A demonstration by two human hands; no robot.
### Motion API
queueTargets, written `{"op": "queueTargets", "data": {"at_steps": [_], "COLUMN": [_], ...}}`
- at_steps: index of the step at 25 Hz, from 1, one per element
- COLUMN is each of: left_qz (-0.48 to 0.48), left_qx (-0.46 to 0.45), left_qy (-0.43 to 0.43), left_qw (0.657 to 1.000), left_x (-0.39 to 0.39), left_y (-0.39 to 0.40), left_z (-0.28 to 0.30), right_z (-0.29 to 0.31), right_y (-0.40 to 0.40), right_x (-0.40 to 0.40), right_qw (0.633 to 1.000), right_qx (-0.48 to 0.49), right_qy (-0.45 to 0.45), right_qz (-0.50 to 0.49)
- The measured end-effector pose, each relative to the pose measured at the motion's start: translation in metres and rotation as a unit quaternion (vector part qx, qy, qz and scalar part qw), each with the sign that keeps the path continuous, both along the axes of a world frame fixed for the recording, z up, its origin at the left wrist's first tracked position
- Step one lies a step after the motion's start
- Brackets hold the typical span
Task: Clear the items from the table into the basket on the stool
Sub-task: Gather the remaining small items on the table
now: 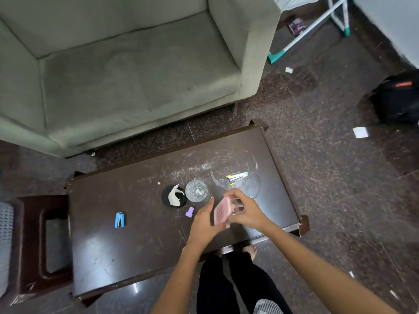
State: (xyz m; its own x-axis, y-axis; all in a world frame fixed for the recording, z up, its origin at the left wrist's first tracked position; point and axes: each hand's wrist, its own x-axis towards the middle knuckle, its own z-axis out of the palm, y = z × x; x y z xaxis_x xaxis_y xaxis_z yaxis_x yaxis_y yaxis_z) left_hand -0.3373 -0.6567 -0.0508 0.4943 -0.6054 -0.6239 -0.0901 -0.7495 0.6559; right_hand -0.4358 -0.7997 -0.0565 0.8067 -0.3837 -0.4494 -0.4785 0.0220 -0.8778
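Above the dark brown table (pixel 136 257), both hands hold a small clear container with a pink lid (pixel 221 211), tipped on its side. My right hand (pixel 246 211) grips the clear body; my left hand (pixel 205 223) presses its palm and straight fingers against the pink lid. On the table lie a blue stapler (pixel 119 220), a small purple piece (pixel 190 212), a clear glass (pixel 196 191), a black round coaster with a crumpled white thing on it (pixel 174 196), and yellow-capped white markers (pixel 237 177). A grey woven basket (pixel 5 243) shows at the far left edge.
A dark brown stool (pixel 29 245) stands left of the table, next to the basket. A grey-green sofa (pixel 124 71) fills the far side. A black bag (pixel 396 98) and paper scraps lie on the floor at right. My legs stand at the table's near edge.
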Motion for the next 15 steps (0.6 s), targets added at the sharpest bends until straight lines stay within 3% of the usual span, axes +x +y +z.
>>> {"op": "queueTargets", "data": {"at_steps": [4, 8, 11, 15], "left_qz": [-0.049, -0.097, -0.085, -0.077], "left_qx": [0.001, 0.050, 0.073, 0.092], "left_qy": [-0.064, -0.177, -0.209, -0.227], "left_qw": [0.997, 0.978, 0.971, 0.967], "left_x": [0.011, 0.009, 0.007, 0.006], "left_y": [-0.012, -0.018, -0.017, -0.016], "left_z": [0.024, 0.031, 0.021, 0.009], "right_z": [0.012, 0.002, -0.019, -0.047], "right_y": [-0.007, -0.016, -0.024, -0.037], "right_x": [-0.001, 0.001, 0.000, 0.013], "right_qw": [0.998, 0.982, 0.942, 0.884], "right_qx": [-0.004, -0.132, -0.262, -0.344], "right_qy": [0.013, 0.057, 0.155, 0.250], "right_qz": [0.055, 0.120, 0.141, 0.194]}}
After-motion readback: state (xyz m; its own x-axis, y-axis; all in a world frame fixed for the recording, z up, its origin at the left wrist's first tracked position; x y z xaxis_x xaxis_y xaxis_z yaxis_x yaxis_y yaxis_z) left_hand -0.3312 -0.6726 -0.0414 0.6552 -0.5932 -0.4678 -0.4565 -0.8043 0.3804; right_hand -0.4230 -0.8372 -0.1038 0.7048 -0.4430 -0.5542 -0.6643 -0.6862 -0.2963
